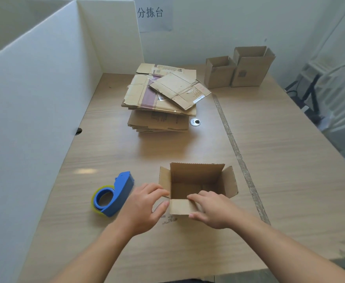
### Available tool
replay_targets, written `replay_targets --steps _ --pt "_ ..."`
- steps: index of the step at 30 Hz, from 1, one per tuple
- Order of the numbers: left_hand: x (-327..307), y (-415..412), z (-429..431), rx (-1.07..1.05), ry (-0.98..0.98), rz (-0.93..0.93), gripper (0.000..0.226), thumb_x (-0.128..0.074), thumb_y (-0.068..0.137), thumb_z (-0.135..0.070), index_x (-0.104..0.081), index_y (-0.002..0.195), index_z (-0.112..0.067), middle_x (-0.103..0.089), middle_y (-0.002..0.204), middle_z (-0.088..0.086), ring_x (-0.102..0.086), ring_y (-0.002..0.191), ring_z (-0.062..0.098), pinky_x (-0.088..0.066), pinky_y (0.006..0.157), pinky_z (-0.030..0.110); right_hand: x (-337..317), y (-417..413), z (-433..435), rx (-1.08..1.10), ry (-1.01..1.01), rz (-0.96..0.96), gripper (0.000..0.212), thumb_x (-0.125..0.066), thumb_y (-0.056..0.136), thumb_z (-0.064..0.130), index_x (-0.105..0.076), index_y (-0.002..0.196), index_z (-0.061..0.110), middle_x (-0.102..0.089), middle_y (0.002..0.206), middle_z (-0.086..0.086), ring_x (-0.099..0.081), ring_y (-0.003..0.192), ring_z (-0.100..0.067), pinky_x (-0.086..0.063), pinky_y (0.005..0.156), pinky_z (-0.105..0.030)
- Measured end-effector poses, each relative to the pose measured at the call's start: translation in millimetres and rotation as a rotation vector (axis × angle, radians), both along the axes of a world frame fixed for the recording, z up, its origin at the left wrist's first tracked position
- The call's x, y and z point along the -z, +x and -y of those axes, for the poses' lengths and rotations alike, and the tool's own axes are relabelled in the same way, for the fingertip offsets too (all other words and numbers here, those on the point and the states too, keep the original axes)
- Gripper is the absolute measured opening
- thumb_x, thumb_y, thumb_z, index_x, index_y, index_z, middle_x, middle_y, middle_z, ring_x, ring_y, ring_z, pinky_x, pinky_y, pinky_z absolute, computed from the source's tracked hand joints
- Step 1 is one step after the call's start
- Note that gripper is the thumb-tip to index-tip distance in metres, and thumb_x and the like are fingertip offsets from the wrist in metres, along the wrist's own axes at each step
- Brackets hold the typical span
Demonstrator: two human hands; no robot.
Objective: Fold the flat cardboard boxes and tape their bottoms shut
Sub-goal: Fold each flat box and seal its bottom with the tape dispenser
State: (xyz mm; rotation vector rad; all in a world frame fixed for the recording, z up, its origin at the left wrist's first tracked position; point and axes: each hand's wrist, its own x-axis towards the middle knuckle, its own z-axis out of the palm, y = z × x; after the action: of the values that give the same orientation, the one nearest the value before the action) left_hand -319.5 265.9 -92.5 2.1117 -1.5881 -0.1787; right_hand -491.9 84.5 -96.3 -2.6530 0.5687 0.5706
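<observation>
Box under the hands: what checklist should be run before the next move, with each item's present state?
1. Box upright on the table, top open: ok.
2. Right hand grips the near flap, fingers over its top edge, thumb below: ok.
3. Left hand holds the box's near left corner: ok.
4. Bottom taped shut: cannot tell; it faces the table and the inside is in shadow.
5. Tape dispenser lies left of the left hand, apart from it, likely within reach: ok.
6. Stack of flat boxes lies beyond the box, apart from it: ok.
</observation>
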Motion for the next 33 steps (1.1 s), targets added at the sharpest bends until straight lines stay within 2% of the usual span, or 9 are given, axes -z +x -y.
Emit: replay_targets --steps 10,15,19,21,24,29,33 --pt "-13.2 17.6 32.7 0.077 -0.010 -0.020 0.039 -0.048 0.090 -0.047 -0.070 0.113 -0.024 -0.064 0.110 -0.011 -0.059 0.102 0.010 -0.048 0.088 0.029 -19.8 -21.8 17.3 0.154 -0.087 0.061 0.056 -0.049 0.095 0.059 -0.035 0.145 0.039 -0.047 0.135 0.007 -0.047 0.126 -0.018 -0.037 0.100 -0.038" --pt "-28.2 23.6 84.6 0.149 0.175 0.062 0.066 -0.026 0.082 -0.065 -0.061 0.127 -0.031 -0.056 0.121 -0.015 -0.050 0.112 0.009 -0.039 0.096 0.031 -36.4 -44.9 55.0 0.232 -0.141 0.032 0.055 -0.052 0.094 0.057 -0.036 0.143 0.039 -0.048 0.132 0.007 -0.048 0.125 -0.019 -0.036 0.102 -0.037" --pt "-35.1 14.5 138.4 0.183 0.192 0.108 0.075 -0.018 0.077 -0.068 -0.057 0.130 -0.032 -0.055 0.125 -0.014 -0.050 0.114 0.012 -0.035 0.092 0.029 -46.3 -69.7 104.9 0.305 -0.233 0.030 0.056 -0.051 0.093 0.059 -0.036 0.144 0.041 -0.049 0.134 0.009 -0.047 0.124 -0.019 -0.030 0.110 -0.039" --pt "-37.6 4.9 170.1 0.198 0.213 0.152 0.067 -0.023 0.084 -0.065 -0.055 0.133 -0.032 -0.054 0.127 -0.013 -0.049 0.114 0.013 -0.035 0.093 0.029 -49.7 -81.7 134.6 0.346 -0.247 0.037 0.055 -0.052 0.093 0.058 -0.037 0.143 0.041 -0.049 0.134 0.009 -0.046 0.124 -0.019 -0.026 0.114 -0.042" --pt "-39.6 -12.0 230.3 0.213 0.214 0.191 0.043 -0.044 0.097 -0.051 -0.053 0.134 -0.031 -0.055 0.128 -0.011 -0.048 0.118 0.015 -0.035 0.096 0.030 -50.2 -98.9 191.0 0.398 -0.273 0.054 0.052 -0.053 0.094 0.056 -0.038 0.142 0.041 -0.050 0.134 0.009 -0.047 0.124 -0.020 -0.026 0.113 -0.043" --pt "-46.2 -40.5 368.4 0.240 0.213 0.249 0.043 -0.048 0.097 -0.047 -0.053 0.135 -0.029 -0.056 0.130 -0.008 -0.049 0.120 0.018 -0.039 0.100 0.034 -40.1 -122.8 326.8 0.471 -0.277 0.086 0.051 -0.053 0.093 0.056 -0.039 0.140 0.042 -0.051 0.132 0.007 -0.048 0.123 -0.023 -0.027 0.114 -0.045" --pt "-57.1 -60.5 492.8 0.222 0.239 0.286 0.045 -0.046 0.098 -0.047 -0.049 0.139 -0.029 -0.053 0.135 -0.008 -0.048 0.122 0.018 -0.037 0.099 0.033 -38.9 -127.2 452.8 0.443 -0.298 0.097 0.050 -0.054 0.093 0.055 -0.039 0.139 0.042 -0.052 0.131 0.007 -0.049 0.121 -0.023 -0.027 0.114 -0.047"
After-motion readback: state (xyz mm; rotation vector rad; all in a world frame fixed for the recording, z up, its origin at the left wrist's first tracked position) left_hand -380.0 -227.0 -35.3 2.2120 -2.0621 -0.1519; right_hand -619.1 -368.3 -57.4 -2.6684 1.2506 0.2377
